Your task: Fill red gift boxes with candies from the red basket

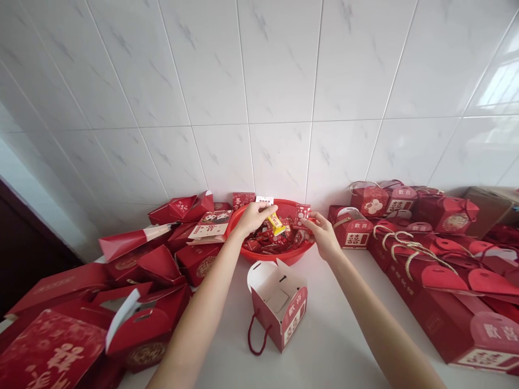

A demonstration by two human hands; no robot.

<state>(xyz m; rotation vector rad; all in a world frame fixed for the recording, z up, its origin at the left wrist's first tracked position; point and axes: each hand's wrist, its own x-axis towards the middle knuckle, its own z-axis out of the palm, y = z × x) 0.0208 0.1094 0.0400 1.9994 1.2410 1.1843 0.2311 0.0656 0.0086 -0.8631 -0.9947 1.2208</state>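
Note:
Above a red plastic basket full of wrapped candies, my left hand pinches a yellow-wrapped candy. At the basket's right rim, my right hand grips a small red packet with white print. Nearer to me, between my forearms, an open red gift box stands upright on the table, its flaps up and its pale inside showing. A dark red cord handle hangs off its left side.
Red gift boxes, several standing open, crowd the left side. Closed boxes with rope handles fill the right, before a cardboard box. A white tiled wall rises behind the white table.

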